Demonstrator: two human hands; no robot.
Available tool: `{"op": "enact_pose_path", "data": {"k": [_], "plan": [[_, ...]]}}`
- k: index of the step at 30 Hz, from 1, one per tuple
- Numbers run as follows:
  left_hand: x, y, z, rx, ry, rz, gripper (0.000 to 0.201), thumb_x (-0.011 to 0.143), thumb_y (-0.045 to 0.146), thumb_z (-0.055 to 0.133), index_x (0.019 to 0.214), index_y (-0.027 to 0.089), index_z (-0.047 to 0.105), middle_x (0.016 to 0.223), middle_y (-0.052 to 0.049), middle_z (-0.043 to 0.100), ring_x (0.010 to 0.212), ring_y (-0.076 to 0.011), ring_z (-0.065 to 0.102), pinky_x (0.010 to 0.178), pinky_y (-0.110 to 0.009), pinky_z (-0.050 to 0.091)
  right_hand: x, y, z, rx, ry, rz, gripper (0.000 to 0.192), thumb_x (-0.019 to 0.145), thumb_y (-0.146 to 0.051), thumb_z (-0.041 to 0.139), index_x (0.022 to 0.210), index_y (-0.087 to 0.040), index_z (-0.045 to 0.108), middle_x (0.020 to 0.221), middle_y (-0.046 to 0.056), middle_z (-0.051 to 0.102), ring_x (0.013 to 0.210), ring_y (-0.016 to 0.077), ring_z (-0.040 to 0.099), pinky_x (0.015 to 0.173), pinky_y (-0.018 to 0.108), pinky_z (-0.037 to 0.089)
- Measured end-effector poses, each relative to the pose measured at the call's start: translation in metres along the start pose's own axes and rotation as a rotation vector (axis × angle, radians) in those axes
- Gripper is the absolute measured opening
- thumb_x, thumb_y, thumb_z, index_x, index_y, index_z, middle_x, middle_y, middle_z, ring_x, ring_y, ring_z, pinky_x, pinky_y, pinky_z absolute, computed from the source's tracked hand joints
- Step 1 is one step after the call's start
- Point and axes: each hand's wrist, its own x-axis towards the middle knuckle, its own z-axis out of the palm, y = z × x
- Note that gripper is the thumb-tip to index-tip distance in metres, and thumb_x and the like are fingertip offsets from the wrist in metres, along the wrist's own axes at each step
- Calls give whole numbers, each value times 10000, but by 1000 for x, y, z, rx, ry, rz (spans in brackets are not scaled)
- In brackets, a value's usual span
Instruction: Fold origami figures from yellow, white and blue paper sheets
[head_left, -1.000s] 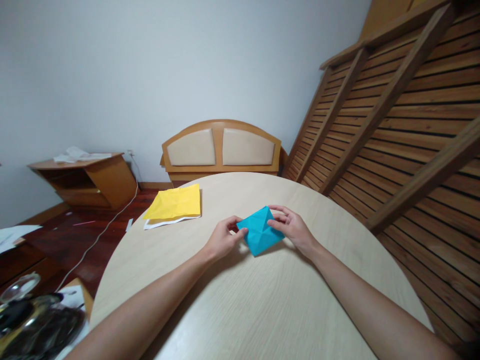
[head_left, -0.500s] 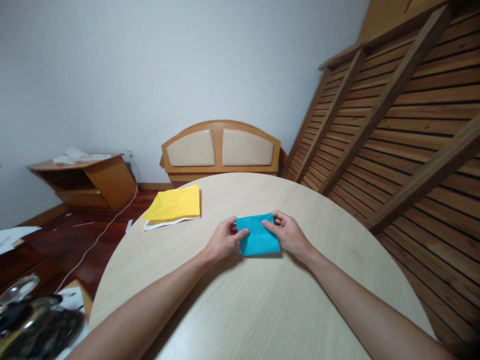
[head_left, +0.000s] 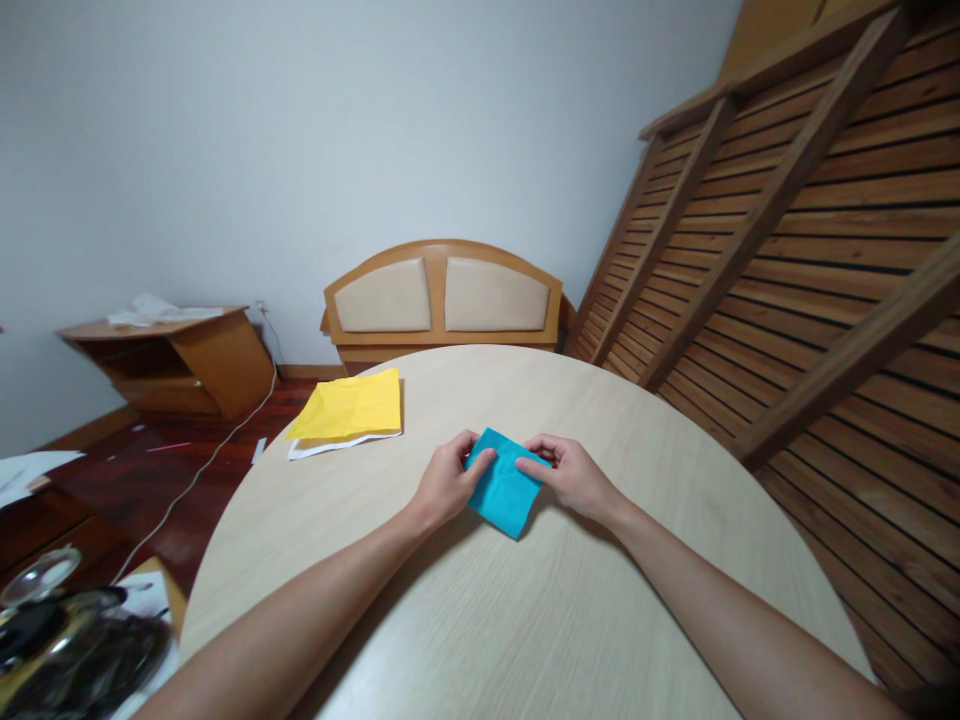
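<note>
A folded piece of blue paper (head_left: 504,492) is held between my two hands, over the middle of the round table (head_left: 600,620). It is roughly square, tilted with one corner pointing toward me, and shows crease lines. My left hand (head_left: 448,478) pinches its left edge, thumb on top and fingers behind. On the opposite side my right hand (head_left: 574,475) grips the upper right edge, with its thumb lying on the paper. The fingers under the paper are partly hidden.
A yellow sheet (head_left: 349,405) lies over a white sheet (head_left: 322,447) at the table's far left. Beyond the table stands a wooden headboard (head_left: 439,270). Slatted wooden panels (head_left: 817,240) lean at the right. A low cabinet (head_left: 180,365) and cluttered dark items (head_left: 90,650) are at the left.
The blue paper has turned clockwise in my hands, from lying level to tilted with a corner toward me. My right hand has shifted its hold slightly.
</note>
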Motion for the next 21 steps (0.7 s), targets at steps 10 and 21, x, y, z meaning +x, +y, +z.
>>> {"op": "enact_pose_path", "data": {"k": [10,21], "plan": [[-6,9,-1,313,-29,97,303,925,430,545,825,186,694,674,-34,663,574,-154,539,565,-256,334,-5,-7,9,-4,-32,3,325,820,-490,702,901,-176,677,827,41,692,755,182,628,678,296,480],[-10,15,4,288,-120,150,350,964,382,468,882,182,742,724,-60,725,595,-162,595,581,-264,385,-5,-11,6,-90,25,-101,255,848,-441,675,808,-189,670,767,18,660,737,178,603,690,292,476]]}}
